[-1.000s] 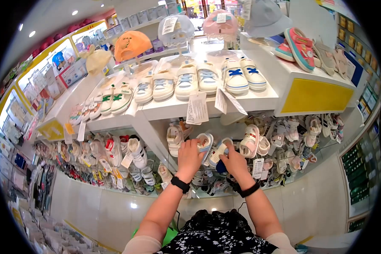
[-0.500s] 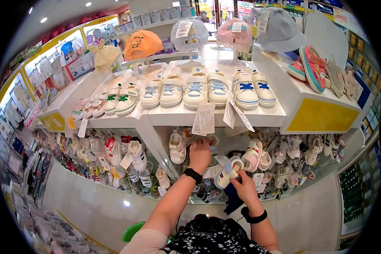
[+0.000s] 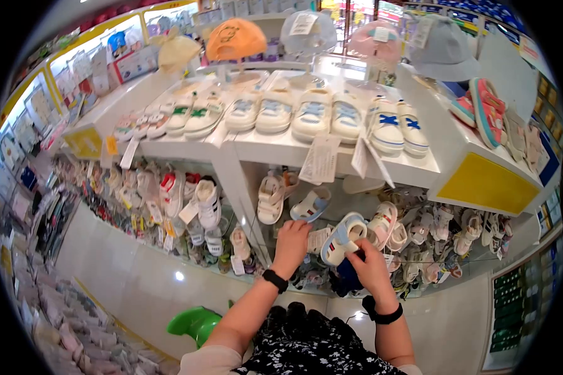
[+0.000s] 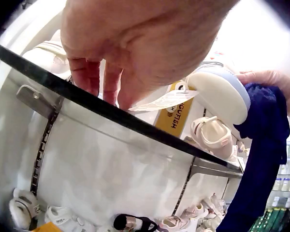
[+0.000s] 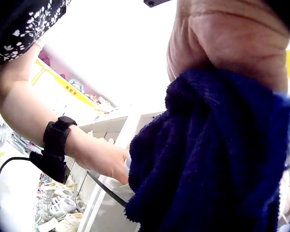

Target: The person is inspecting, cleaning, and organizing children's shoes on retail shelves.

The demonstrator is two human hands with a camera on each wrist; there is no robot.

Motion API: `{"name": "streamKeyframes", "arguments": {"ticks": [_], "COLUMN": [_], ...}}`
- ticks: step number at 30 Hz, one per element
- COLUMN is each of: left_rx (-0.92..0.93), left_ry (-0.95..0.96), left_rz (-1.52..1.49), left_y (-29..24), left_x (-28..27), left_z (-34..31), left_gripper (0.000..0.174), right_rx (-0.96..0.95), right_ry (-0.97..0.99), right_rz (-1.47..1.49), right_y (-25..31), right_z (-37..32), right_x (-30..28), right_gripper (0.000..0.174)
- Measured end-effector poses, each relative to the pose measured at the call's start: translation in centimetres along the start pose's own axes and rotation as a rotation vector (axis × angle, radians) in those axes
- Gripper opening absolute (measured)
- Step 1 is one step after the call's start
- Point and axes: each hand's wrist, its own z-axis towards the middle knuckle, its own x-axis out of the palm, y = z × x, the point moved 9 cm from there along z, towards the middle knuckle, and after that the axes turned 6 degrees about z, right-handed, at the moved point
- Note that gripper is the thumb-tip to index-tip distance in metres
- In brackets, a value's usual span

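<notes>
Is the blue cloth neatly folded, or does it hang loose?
It hangs loose: the cloth droops in uneven folds under the right hand.

Left hand [image 3: 291,242] at the glass shelf [image 4: 157,136] edge, fingers extended, right hand [image 3: 370,267] in front of the glass shelf, fingers curled in a grip, bare left forearm [image 3: 243,317] and right forearm [image 3: 391,340] reaching toward it.

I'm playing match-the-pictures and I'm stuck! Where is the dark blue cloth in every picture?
Head view: the dark blue cloth is in the lower half, a little right of the middle.
Left wrist view: over on the right side, hanging down to the bottom.
Right wrist view: big, from the middle towards the right.
Shared landmark: the right hand, with the cloth close by it each time.
</notes>
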Motion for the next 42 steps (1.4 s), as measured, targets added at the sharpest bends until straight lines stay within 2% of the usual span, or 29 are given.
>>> {"name": "streamKeyframes", "arguments": {"ticks": [2,6,7,11,14,15,18,20,22,24,25,28,33,35,38,40,42], "left_rx": [-0.021,-0.06,-0.12,-0.256,-0.425,-0.468,-0.558,-0.665,-0.701,-0.696,-0.694,-0.607,-0.65,-0.707,-0.659,-0.635,-0.597], "left_ry": [-0.03,-0.021,0.032,0.036,0.089,0.034,-0.031,0.104,0.287,0.292,0.225,0.098,0.039,0.004,-0.053,-0.116,-0.162], "left_rz": [0.056,-0.063,-0.147,-0.292,-0.547,-0.589,-0.853,-1.169,-1.548,-1.839,-1.742,-1.677,-1.582,-1.481,-1.248,-1.255,-1.137], "left_y": [0.4,2.0,2.5,4.2,6.1,6.4,8.4,8.5,7.0,5.6,5.9,6.6,8.2,9.2,9.0,8.9,9.3], "left_x": [-0.5,-1.0,-0.9,-1.9,-1.7,-2.7,-3.1,-1.3,0.6,1.0,0.9,-1.7,-1.6,-1.5,-3.7,-4.1,-4.0], "left_z": [-0.1,-0.3,-0.6,-2.7,-3.8,-4.1,-5.0,-5.1,-5.4,-4.8,-4.5,-2.8,-2.7,-3.2,-3.1,-3.6,-4.2], "left_gripper": [0.025,0.026,0.027,0.036,0.034,0.031,0.028,0.033,0.046,0.047,0.048,0.045,0.043,0.043,0.041,0.049,0.055], "right_rx": [-0.028,-0.069,-0.093,-0.141,-0.142,-0.148,-0.266,-0.293,-0.208,-0.241,-0.176,-0.095,-0.075,-0.07,-0.094,-0.105,-0.161], "right_ry": [0.018,0.04,0.04,0.07,0.078,0.059,-0.085,-0.115,-0.014,0.101,0.159,0.107,0.05,0.033,-0.007,-0.033,-0.045], "right_rz": [0.016,-0.047,-0.075,-0.127,-0.08,-0.019,0.217,0.429,0.557,0.25,0.141,-0.122,-0.303,-0.313,-0.343,-0.361,-0.394], "right_y": [0.4,1.7,1.7,2.8,4.0,4.0,4.4,3.5,2.7,3.5,3.8,3.5,3.6,3.5,3.6,3.1,3.1], "right_z": [0.9,3.1,3.8,5.6,5.6,5.5,4.3,3.5,3.4,3.9,4.3,5.0,6.4,7.0,7.6,7.8,7.8], "right_x": [1.2,3.6,4.4,6.7,6.4,5.8,3.4,2.8,4.2,5.6,6.5,7.5,8.5,9.0,9.0,8.9,9.0], "right_gripper": [0.021,0.021,0.021,0.022,0.021,0.02,0.018,0.018,0.018,0.018,0.019,0.021,0.022,0.022,0.023,0.023,0.025]}}
